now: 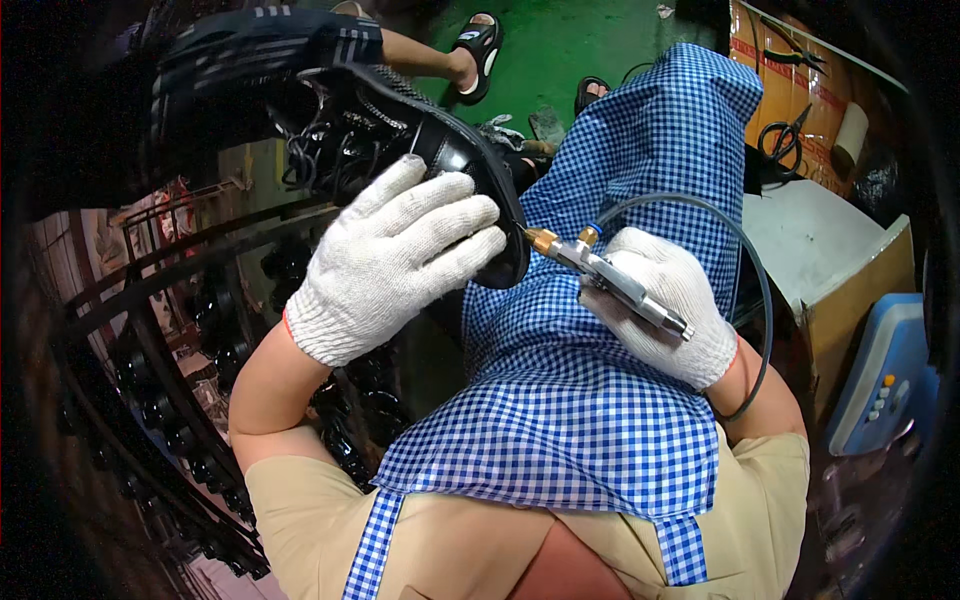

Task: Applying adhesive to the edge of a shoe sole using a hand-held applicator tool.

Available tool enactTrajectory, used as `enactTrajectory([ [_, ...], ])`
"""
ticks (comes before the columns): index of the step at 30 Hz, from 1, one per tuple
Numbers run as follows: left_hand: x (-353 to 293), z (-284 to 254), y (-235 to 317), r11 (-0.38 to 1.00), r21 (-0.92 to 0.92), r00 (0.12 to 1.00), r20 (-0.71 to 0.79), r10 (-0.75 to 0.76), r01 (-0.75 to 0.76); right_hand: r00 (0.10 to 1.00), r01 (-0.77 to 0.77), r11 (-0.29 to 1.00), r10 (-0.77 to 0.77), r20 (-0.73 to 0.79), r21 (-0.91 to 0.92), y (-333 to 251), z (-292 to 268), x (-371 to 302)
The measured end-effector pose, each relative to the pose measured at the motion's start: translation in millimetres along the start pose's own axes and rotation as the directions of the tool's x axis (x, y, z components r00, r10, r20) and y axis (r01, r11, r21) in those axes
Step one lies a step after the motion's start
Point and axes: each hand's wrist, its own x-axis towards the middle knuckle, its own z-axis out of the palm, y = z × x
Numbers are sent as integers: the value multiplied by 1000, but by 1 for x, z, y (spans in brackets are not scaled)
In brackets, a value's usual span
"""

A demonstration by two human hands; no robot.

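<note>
- The black boot lies left of centre, in the upper half of the frame, tilted, its sole edge facing right.
- Its glossy, leather-like upper looks slick, likely firm around the rounded end and softer near the laces. I would expect moderate weight, and a shine that scuffs easily.
- The best hold is probably a broad palm on the upper, thumb beneath, clear of the sole edge.
- The left hand, in a white knit glove, lies across the boot with long fingers; its thumb is hidden, so I cannot tell whether it grips or only steadies.
- The right hand, gloved alike, is closed around a slim metal spray gun.
- The gun's brass nozzle points at the sole edge; contact is unclear. Its grey hose looks springy and may tug.
- Below, centre: a blue gingham apron.
- Upper right: scissors and pliers.
- Left: a dark curved rack.
</note>
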Motion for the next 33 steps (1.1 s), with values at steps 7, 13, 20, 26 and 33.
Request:
enactTrajectory([
  [7, 23, -1, -2, 993, -46, 993, -46, -112, 110, 994, 46, 996, -53, -97, -73, 4, -10, -6],
  [13, 45, -1, -6, 970, -60, 962, -128, -241, 236, 968, 61, 989, -91, -234, -132, 11, -12, 3],
  [20, 68, -3, -17, 910, -27, 898, -153, -412, 413, 919, 50, 989, -99, -383, -136, 26, -7, 38],
  [26, 85, -4, -40, 847, 116, 854, -130, -504, 518, 894, 23, 998, -48, -445, -63, 40, -1, 82],
  [33, 90, -8, -65, 791, 147, 805, -109, -584, 594, 859, 42, 999, -40, -511, -7, 47, 9, 114],
])
